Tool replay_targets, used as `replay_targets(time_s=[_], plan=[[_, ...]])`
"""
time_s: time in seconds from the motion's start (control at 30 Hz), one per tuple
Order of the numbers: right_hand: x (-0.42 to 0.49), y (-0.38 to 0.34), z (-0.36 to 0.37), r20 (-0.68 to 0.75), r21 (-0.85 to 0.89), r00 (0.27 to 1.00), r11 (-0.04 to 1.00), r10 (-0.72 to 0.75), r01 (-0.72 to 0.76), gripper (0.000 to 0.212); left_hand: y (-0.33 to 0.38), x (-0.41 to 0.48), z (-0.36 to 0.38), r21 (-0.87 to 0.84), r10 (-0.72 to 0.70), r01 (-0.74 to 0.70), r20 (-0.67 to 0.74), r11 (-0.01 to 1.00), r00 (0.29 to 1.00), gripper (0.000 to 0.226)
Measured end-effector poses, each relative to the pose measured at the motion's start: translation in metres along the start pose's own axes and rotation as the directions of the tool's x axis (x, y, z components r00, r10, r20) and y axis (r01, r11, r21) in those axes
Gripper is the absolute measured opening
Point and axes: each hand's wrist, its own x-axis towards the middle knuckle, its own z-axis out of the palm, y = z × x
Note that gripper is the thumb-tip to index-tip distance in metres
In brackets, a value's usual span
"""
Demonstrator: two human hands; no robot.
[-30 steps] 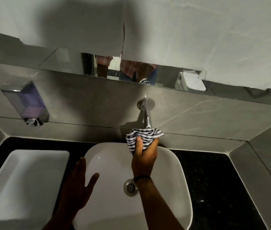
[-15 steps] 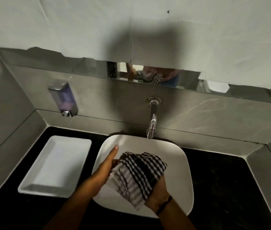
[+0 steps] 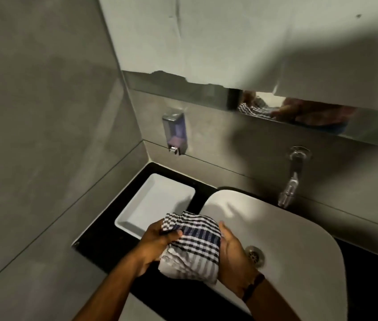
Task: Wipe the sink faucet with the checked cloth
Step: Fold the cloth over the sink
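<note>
The likeliest slip from here, as I judge it, is that the checked cloth point(image 3: 192, 246) gets bunched too thickly between the hands and then smears rather than wipes when it is taken to the faucet point(image 3: 291, 179); a loose tail hanging off the near end could also drag through the sink point(image 3: 299, 230) or catch on the drain point(image 3: 255, 254) below the right hand; and since the head is turned toward the left corner of the counter point(image 3: 104, 237), a reach to the spout from this angle could miss or knock it

The left hand point(image 3: 160, 242) is closed on the cloth's far left corner, fingers curled over the top and thumb pinching the fabric; the right hand point(image 3: 234, 251) is cupped, fingers fairly straight and pressed against the cloth's right side, so the bundle is clamped between the two; the cloth sits over the sink's left rim, just beside the near right corner of the white tray point(image 3: 155, 207); the faucet juts from the back wall over the sink's far edge, well apart from both hands and bare; the soap dispenser point(image 3: 175, 133) hangs on the wall above the tray's far end
</note>
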Motion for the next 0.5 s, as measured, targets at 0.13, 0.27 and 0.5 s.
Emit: replay_targets(time_s=[0.13, 0.27, 0.5], plan=[[0.058, 0.007, 0.005, -0.273, -0.428, 0.946, 0.903, -0.173, 0.042, 0.028, 0.004, 0.041, -0.053, 0.166, 0.121, -0.113, -0.034, 0.980, 0.992, 0.058], [0.137, 0.010, 0.019, -0.365, -0.608, 0.876, 0.793, -0.316, 0.032, 0.030, 0.004, 0.108, -0.107, 0.375, 0.309, -0.306, 0.054, 0.875, 0.950, 0.037], [0.255, 0.011, 0.034, -0.443, -0.667, 0.834, 0.743, -0.328, -0.062, 0.042, 0.013, 0.233, -0.169, 0.611, 0.155, -0.333, 0.326, 0.718, 0.933, 0.073]])
